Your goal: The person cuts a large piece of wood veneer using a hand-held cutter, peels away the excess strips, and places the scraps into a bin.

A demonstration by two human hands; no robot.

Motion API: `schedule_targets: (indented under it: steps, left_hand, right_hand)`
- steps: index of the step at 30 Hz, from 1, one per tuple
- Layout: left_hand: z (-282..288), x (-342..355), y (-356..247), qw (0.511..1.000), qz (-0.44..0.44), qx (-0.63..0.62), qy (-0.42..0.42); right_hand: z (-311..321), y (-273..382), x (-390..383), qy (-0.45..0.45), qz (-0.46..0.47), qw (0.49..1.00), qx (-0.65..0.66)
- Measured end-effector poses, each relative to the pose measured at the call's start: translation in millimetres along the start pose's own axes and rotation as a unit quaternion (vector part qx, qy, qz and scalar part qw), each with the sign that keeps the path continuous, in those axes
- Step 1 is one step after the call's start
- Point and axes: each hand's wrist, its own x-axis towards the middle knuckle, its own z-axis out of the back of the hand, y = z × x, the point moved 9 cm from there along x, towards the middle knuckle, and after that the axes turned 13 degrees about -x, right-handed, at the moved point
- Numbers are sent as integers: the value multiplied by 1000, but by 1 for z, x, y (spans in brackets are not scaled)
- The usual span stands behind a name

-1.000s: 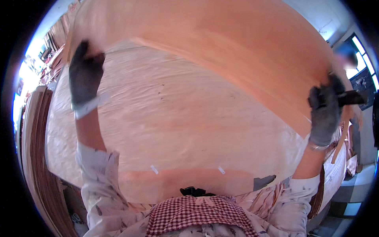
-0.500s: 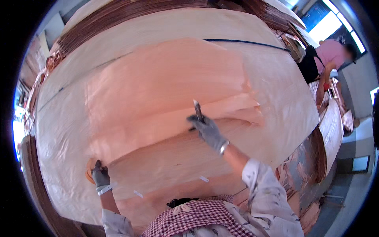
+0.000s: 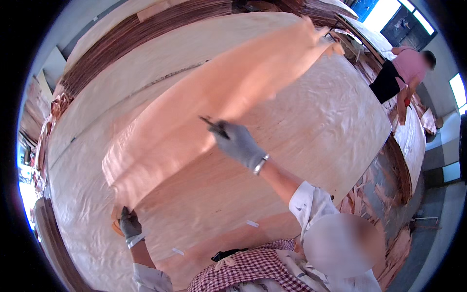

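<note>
A thin orange-pink wood veneer sheet (image 3: pixel 185 112) rises in a curved fold above a broad, pale veneer surface (image 3: pixel 321 126); its far right end is blurred by motion. My gloved left hand (image 3: pixel 130 225) is closed at the sheet's near left corner, around a brown ring that looks like a tape roll (image 3: pixel 116 227). Whether its fingers also pinch the sheet cannot be made out. My gloved right hand (image 3: pixel 238 145) is closed on a slim dark knife-like tool (image 3: pixel 214 125) at the sheet's near edge.
Stacked dark-edged veneer (image 3: pixel 116 53) lies beyond the work surface. Two small white strips (image 3: pixel 252 223) rest near my checked apron (image 3: pixel 243 267). At the right, a person in a pink top (image 3: pixel 407 65) stands by more sheets. Veneer scraps (image 3: pixel 372 219) litter the lower right.
The veneer sheet has lifted and swung, its right end now raised toward the far right. My right hand has moved left and slightly up with the tool. The left hand has shifted slightly right and nearer.
</note>
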Motion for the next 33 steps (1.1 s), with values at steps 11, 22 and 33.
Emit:
schedule_targets:
  steps: [11,22,33]
  left_hand:
    - [29,-4,40,998,32,45,-33]
    - [17,-24,30,997,20,54,-44]
    - [-10,-42,26,997,16,76,5]
  right_hand:
    - [-25,-144,-86,-90,-319,842,426]
    - [64,-151,-67,-223,-246,876,349]
    - [60,-169,-97,-24,-354,934,43]
